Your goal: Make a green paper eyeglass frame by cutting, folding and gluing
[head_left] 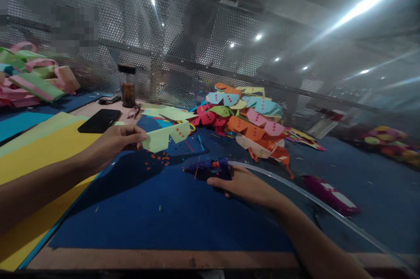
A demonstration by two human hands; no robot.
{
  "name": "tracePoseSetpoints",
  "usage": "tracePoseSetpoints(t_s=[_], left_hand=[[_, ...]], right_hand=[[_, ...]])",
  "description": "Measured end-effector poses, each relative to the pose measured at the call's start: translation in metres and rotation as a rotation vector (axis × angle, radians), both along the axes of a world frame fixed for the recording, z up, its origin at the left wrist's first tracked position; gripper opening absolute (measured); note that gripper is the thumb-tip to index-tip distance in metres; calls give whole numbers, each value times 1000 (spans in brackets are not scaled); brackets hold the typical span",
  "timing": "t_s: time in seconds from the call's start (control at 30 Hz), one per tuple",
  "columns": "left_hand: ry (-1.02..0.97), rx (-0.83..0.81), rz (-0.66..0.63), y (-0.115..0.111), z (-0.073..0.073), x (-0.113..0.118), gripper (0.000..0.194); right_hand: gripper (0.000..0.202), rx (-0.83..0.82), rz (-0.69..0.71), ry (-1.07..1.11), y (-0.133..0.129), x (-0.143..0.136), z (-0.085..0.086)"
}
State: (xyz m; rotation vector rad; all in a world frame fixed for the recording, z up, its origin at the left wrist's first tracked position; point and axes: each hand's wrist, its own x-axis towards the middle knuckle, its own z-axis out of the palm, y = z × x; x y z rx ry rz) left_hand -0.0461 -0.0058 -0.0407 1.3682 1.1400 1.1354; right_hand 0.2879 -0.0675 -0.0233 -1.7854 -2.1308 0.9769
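Note:
My left hand (126,138) pinches one end of a pale green paper cut-out (160,139), which has a notch in its lower edge and small orange squares on its right part. The cut-out is held above the blue sheet (157,217). My right hand (236,185) is wrapped round a dark blue glue gun (213,167), its nozzle pointing left. A long clear glue stick (278,174) runs out of its back toward the lower right. Small orange paper squares (160,158) lie scattered below the cut-out. Yellow-handled scissors (190,127) rest behind it, partly hidden.
Colourful folded paper cut-outs (249,117) are heaped at the back. A phone (99,120) and a lidded jar (127,86) stand left, near yellow paper sheets (49,161). A purple pouch (331,193) lies right. Pink and green paper pieces (36,78) pile at far left, before a perforated metal screen (157,43).

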Motion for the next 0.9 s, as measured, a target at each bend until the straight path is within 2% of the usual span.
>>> tracePoseSetpoints(t_s=[0.23, 0.47, 0.6, 0.8, 0.9], left_hand=[[-4, -24, -2, 2, -2, 0, 23], [19, -1, -68, -1, -2, 1, 20], [26, 0, -107, -1, -5, 2, 20], [74, 28, -138, -1, -7, 2, 21], [97, 53, -147, -4, -5, 4, 22]], right_hand=[[45, -9, -2, 148, 0, -2, -2], [52, 15, -35, 231, -4, -17, 3], [55, 94, -50, 232, -2, -30, 7], [39, 213, 51, 253, -1, -54, 13], [32, 323, 103, 245, -1, -58, 14]])
